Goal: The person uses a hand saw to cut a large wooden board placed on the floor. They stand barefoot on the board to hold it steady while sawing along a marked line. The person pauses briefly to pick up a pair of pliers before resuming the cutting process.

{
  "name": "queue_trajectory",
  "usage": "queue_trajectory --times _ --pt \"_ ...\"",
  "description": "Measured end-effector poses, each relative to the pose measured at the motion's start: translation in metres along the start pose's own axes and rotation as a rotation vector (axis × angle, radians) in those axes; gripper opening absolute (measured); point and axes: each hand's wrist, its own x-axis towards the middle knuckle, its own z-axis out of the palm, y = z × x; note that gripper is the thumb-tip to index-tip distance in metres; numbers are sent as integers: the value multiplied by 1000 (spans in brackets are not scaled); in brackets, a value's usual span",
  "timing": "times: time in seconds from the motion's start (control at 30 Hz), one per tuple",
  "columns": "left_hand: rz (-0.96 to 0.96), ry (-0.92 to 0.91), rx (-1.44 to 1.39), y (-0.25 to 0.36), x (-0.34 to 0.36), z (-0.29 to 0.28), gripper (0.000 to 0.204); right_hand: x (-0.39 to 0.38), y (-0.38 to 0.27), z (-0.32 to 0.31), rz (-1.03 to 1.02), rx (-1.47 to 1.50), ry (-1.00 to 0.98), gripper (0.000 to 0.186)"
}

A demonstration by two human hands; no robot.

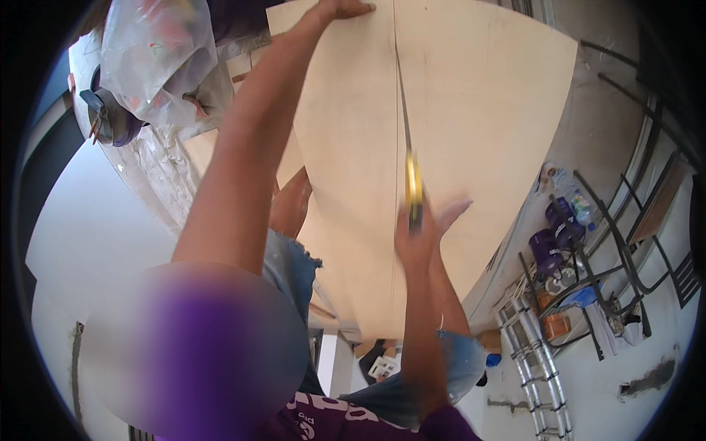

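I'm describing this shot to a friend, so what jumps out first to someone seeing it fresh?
A big pale plywood sheet fills the upper middle, split by a long cut line. The right hand grips a yellow-handled saw in that cut, while the left hand presses the sheet's far edge at the top.

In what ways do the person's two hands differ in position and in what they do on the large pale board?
The left hand lies at the far edge of the board, arm stretched out; the right hand is near the body. The left hand holds no tool and presses on the board; the right hand has its grip on a yellow-handled saw standing in the cut line. Both are bare and work on the same board.
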Motion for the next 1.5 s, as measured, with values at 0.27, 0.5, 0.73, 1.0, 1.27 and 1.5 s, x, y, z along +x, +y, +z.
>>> queue_trajectory --times 0.27,0.5,0.73,1.0,1.27,1.5 --pt "21 32 32 19 -8 -16 76 81 8 32 69 117 40 26" --pt "-10 -2 -67 -3 -6 -9 76 -4 -9 -2 -6 27 7 43" --pt "-43 -5 13 15 -11 -14 74 40 3 7 80 3 -18 26" --pt "-15 53 -57 -26 0 2 75 -16 -6 -15 114 -98 -71 27" --pt "14 1 -52 15 -6 -11 74 111 8 43 78 96 -5 19" --pt "-48 6 -7 -9 -10 1 74 -39 2 -30 245 -23 -112 32"
